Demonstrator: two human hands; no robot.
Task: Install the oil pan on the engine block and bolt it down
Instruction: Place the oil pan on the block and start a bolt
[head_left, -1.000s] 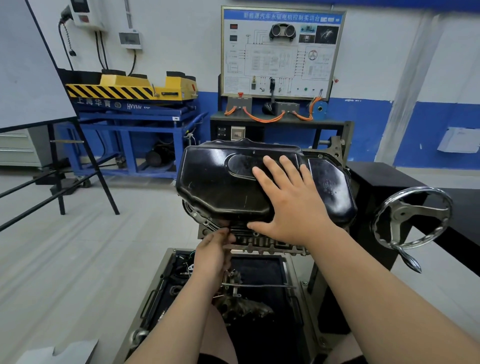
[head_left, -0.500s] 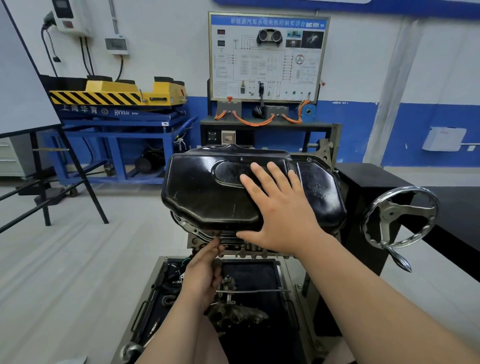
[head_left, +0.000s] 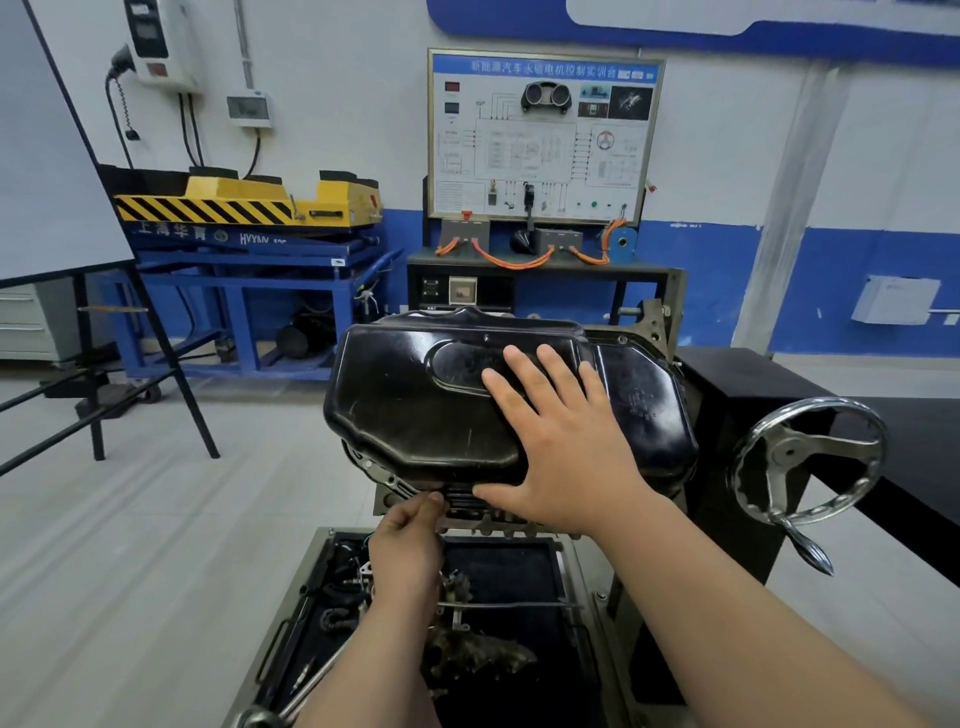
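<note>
One black oil pan (head_left: 441, 405) fills the centre of the frame. It sits on the engine block (head_left: 483, 517) with its broad bottom turned toward the camera. Of the block, only a strip of grey ribbed metal shows below the pan's lower edge.

Both hands are on the job. The right hand (head_left: 566, 447) lies flat on the pan just right of centre. It grasps nothing: its four fingers are straight and spread over the raised oval panel, and the thumb points left along the lower edge. The left hand (head_left: 408, 540) reaches up from the lower centre, and its fingertips (head_left: 434, 501) are bunched against the pan's flange (head_left: 374, 467) at the lower left edge. They may be pinching a bolt, but whatever sits between them is hidden, so I cannot tell whether this hand holds anything.

At the right of the frame is one chrome handwheel (head_left: 810, 462) with three spokes and one handle hanging at its lower rim. It is mounted on a black stand (head_left: 737, 410). Below the block, at the bottom centre, one metal tray (head_left: 311, 566) holds a jumble of dark engine parts too tangled to count.

Against the back wall in the upper centre is one training board (head_left: 545, 135) on a black bench, with orange cables looped along its base. At the upper left, one yellow lift (head_left: 249, 202) with black hazard stripes rests on a blue frame (head_left: 244, 275). One whiteboard (head_left: 47, 156) on a black easel takes up the far left edge.
</note>
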